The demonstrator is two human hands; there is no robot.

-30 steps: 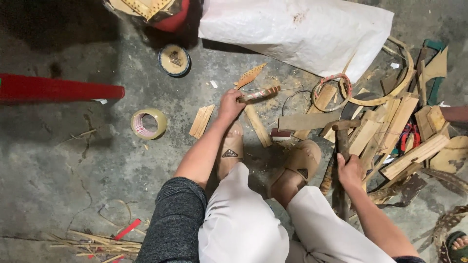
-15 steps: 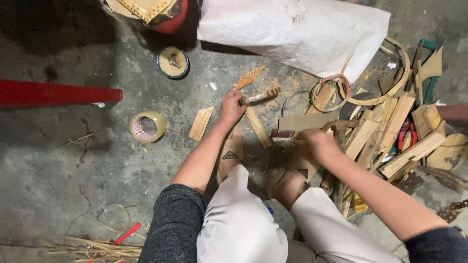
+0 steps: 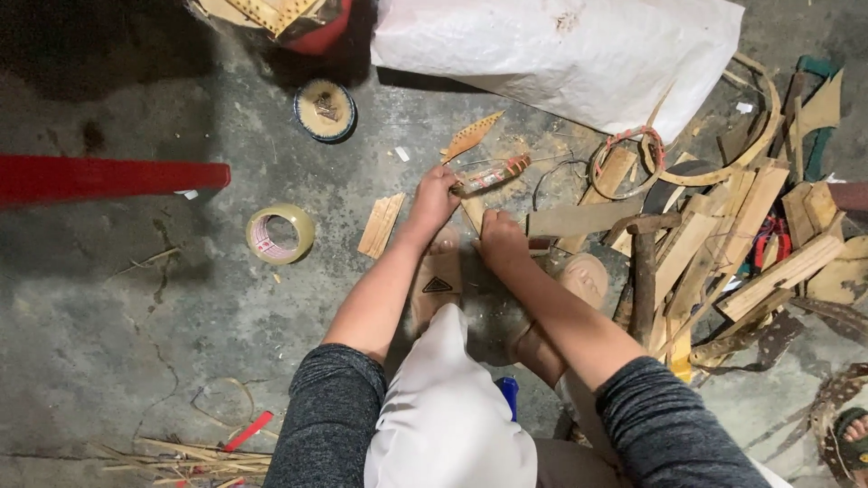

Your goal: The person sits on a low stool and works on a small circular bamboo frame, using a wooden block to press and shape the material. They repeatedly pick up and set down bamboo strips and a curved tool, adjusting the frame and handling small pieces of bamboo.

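Head view: the left hand [image 3: 435, 201] is clenched around a short wrapped handle [image 3: 493, 175] that juts to the right — held low over the concrete floor [image 3: 136, 298]. The right hand [image 3: 503, 242] presses down on a flat wooden strip [image 3: 474, 213] just beside it; its grip cannot be told. A tape roll [image 3: 279, 234] lies well apart — scrap wood [image 3: 723, 244] piles on the right.
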